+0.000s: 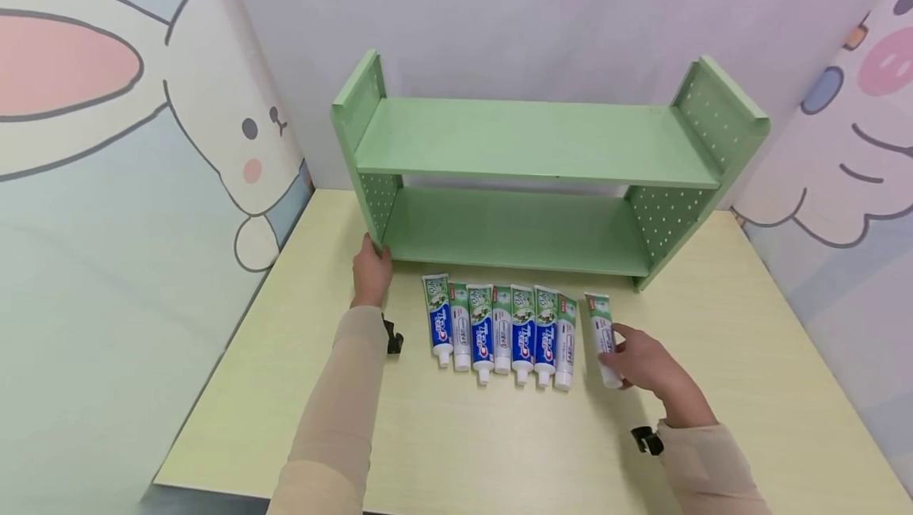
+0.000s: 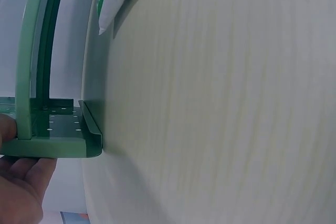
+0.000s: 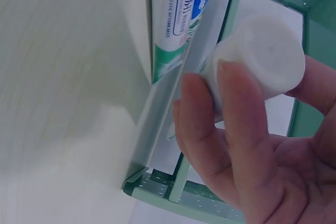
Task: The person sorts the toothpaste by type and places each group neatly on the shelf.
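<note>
My left hand (image 1: 372, 273) grips the lower front corner of the left side panel of a green two-tier shelf (image 1: 528, 139). In the left wrist view, the thumb and fingers lie on opposite sides of the panel edge (image 2: 52, 148). My right hand (image 1: 647, 364) holds a white and green toothpaste tube (image 1: 600, 317), its cap end toward me. The right wrist view shows the fingers and thumb around the tube near its white cap (image 3: 275, 53). Left of it, several toothpaste tubes (image 1: 481, 333) lie side by side in a row, blue-white ones mixed with white-green ones.
The shelf stands at the back of a pale wooden table (image 1: 485, 444). Its perforated right side panel (image 1: 670, 218) rises near the held tube. Walls with cartoon animals (image 1: 214, 135) border the table on the left and right, and a plain pale wall is behind.
</note>
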